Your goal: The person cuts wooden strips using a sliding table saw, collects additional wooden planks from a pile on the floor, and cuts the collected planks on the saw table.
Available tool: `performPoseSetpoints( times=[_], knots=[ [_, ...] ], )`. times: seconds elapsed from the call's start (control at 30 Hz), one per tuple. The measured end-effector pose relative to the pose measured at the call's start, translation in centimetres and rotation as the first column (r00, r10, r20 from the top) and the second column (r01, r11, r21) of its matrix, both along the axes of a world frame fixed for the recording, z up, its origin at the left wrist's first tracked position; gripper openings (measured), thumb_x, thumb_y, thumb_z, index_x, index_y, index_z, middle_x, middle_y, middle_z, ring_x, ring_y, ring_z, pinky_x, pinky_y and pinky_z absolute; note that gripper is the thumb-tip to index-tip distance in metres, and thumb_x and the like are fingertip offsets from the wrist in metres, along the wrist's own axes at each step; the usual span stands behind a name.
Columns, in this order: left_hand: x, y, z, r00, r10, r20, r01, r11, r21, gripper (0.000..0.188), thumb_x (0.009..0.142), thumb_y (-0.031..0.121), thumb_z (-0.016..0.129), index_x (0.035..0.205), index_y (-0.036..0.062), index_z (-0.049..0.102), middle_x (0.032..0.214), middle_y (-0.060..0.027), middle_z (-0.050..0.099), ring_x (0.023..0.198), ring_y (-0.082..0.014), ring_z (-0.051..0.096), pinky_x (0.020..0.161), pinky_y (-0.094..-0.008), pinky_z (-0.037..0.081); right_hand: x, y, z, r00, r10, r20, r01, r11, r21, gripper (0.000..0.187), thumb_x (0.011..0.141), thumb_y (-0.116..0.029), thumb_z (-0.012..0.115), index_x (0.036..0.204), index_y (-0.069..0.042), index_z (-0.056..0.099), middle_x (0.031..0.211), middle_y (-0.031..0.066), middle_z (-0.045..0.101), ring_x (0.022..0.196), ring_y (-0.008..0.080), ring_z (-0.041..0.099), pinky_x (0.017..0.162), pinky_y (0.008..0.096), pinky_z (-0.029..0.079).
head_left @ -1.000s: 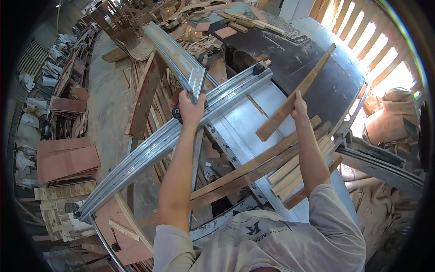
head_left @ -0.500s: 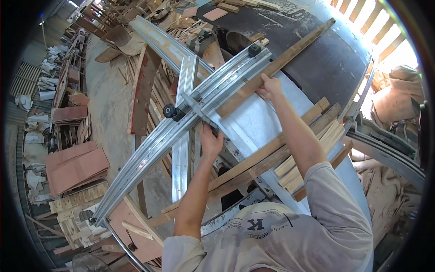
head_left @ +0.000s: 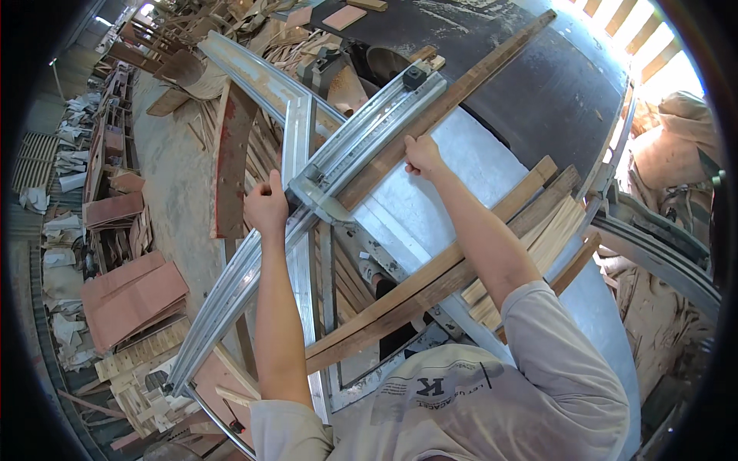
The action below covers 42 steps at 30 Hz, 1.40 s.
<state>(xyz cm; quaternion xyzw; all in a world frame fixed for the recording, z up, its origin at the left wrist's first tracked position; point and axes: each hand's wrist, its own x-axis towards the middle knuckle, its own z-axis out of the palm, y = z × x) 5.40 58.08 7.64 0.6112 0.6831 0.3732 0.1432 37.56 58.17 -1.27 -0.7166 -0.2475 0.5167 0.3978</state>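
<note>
Aslant, wooden strip (head_left: 470,84), lower end between hands (head_left: 268,203) (right (head_left: 423,156) touching)

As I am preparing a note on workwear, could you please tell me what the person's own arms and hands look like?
The left hand and right hand wear no gloves, and neither wrist shows a watch or band. The forearms are uncovered, up to the loose short sleeves of a pale grey shirt with dark printing.
</note>
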Motion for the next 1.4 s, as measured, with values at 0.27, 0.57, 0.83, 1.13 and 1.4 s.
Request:
performPoseSetpoints(
  times=[0.27, 0.57, 0.83, 1.13, 1.4],
  knots=[
    [1.8, -0.4, -0.7, 0.942, 0.189, -0.279, -0.166, 0.981, 0.104, 0.040, 0.081, 0.047, 0.066, 0.072, 0.0079, 0.070, 0.070, -0.0125, 0.067, 0.068, -0.0345, 0.065, 0.065, -0.0440, 0.049, 1.3, -0.4, 0.1, 0.956, 0.177, 0.233, -0.190, 0.981, 0.032, 0.060, 0.096, -0.039, 0.044, 0.067, 0.011, 0.061, 0.055, 0.0192, 0.061, 0.043, 0.0265, 0.062, 0.043, 0.0391, 0.051],
    [1.6, -1.4, -0.7, 0.931, 0.238, -0.277, -0.202, 0.967, 0.154, 0.038, 0.082, 0.044, 0.065, 0.073, 0.0069, 0.069, 0.071, -0.0128, 0.067, 0.068, -0.0334, 0.065, 0.065, -0.0435, 0.049, 0.4, -0.6, -0.2, 0.949, 0.141, 0.283, -0.175, 0.980, 0.099, 0.066, 0.098, -0.041, 0.041, 0.055, 0.006, 0.057, 0.046, 0.0163, 0.055, 0.037, 0.0248, 0.056, 0.039, 0.0372, 0.047],
    [1.5, -1.6, -0.3, 0.960, 0.172, -0.221, -0.135, 0.976, 0.173, 0.033, 0.083, 0.038, 0.064, 0.074, 0.0058, 0.067, 0.074, -0.0129, 0.067, 0.070, -0.0338, 0.064, 0.066, -0.0430, 0.049, 0.7, -0.8, 0.9, 0.977, 0.122, 0.177, -0.139, 0.986, 0.088, 0.060, 0.097, -0.040, 0.046, 0.064, 0.009, 0.058, 0.051, 0.0134, 0.058, 0.040, 0.0222, 0.059, 0.039, 0.0352, 0.049],
    [1.2, -2.0, -0.7, 0.965, 0.156, -0.210, -0.124, 0.980, 0.157, 0.032, 0.083, 0.037, 0.064, 0.075, 0.0064, 0.067, 0.075, -0.0126, 0.067, 0.069, -0.0342, 0.063, 0.064, -0.0431, 0.048, 0.9, -0.5, 2.0, 0.889, 0.305, 0.342, -0.301, 0.951, -0.066, 0.059, 0.093, -0.044, 0.051, 0.074, 0.010, 0.064, 0.065, 0.0204, 0.065, 0.048, 0.0293, 0.064, 0.058, 0.0401, 0.056],
    [1.6, -1.3, -0.7, 0.954, 0.148, -0.261, -0.090, 0.971, 0.222, 0.029, 0.080, 0.035, 0.066, 0.072, 0.0075, 0.068, 0.070, -0.0134, 0.067, 0.065, -0.0337, 0.064, 0.062, -0.0427, 0.049, 1.3, -1.9, -0.2, 0.952, -0.034, 0.305, -0.001, 0.993, 0.114, 0.054, 0.084, -0.048, 0.062, 0.077, 0.005, 0.066, 0.071, 0.0172, 0.066, 0.054, 0.0242, 0.066, 0.048, 0.0366, 0.055]
  ],
)
